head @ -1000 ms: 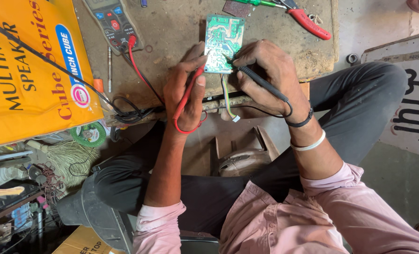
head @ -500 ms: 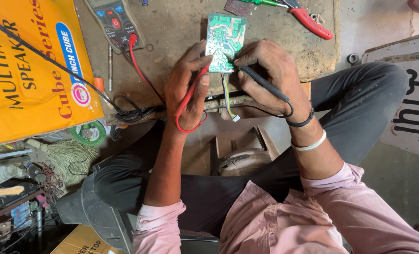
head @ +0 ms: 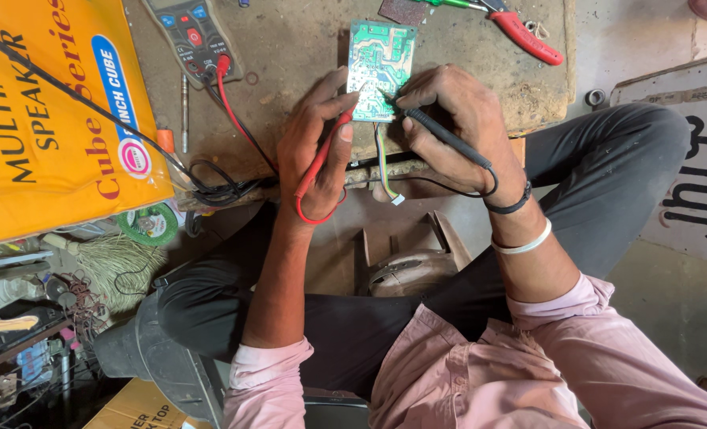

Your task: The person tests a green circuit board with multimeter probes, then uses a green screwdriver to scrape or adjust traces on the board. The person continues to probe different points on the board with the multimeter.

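At the near edge of a worn, dusty workbench lies a green circuit board, flat, with both hands meeting over its lower part. The left hand pinches a red test probe between thumb and fingers, its tip set against the board's lower left edge; the red lead loops out below the palm. The right hand grips a black test probe like a pen, fingers closed narrowly round it, its tip on the board's lower middle. Thin wires hang from the board over the bench edge. Up to the left sits a multimeter, a red lead plugged into it. An orange cardboard box fills the left side, a screwdriver lying just beside it. Red-handled pliers rest at the far right, well apart from the board. Below the bench, between the person's knees, stands a small brown appliance.
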